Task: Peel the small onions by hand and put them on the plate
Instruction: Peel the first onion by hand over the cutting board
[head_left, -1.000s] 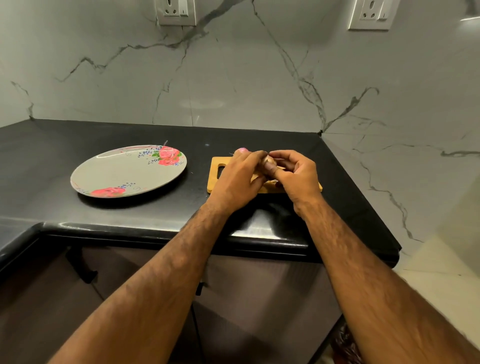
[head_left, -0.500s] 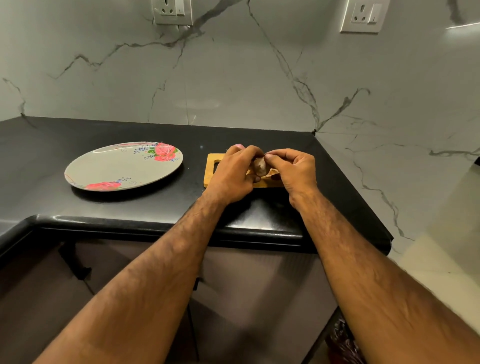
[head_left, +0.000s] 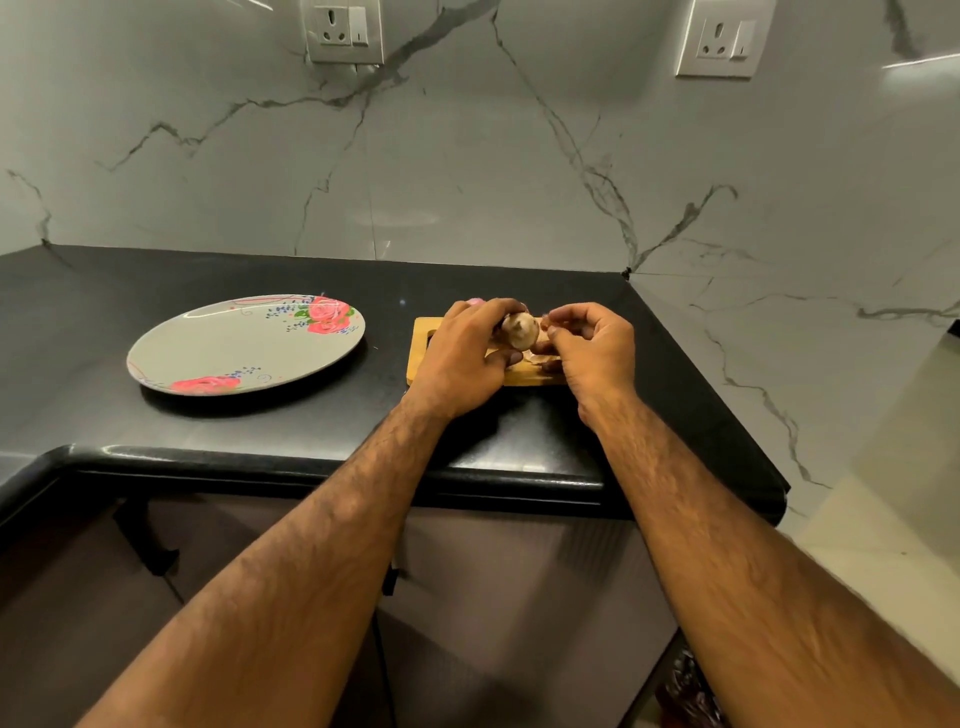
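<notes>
Black surface (head_left: 156, 270) held a flowered grey plate (head_left: 234, 343). Over a wooden board (head_left: 524, 376), my left hand (head_left: 462, 358) gripped a small pale onion (head_left: 521, 332); my right hand (head_left: 592, 353) pinched its grip tight, on what I couldn't tell.

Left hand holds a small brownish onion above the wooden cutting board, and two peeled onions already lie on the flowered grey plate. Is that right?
Not quite. The head view shows no onions on the flowered grey plate yet. The left hand does hold a small brownish onion above the wooden cutting board.

No readable text, brand or number anywhere, neither on plate (head_left: 228, 348) nor wall sockets (head_left: 344, 31)
</notes>
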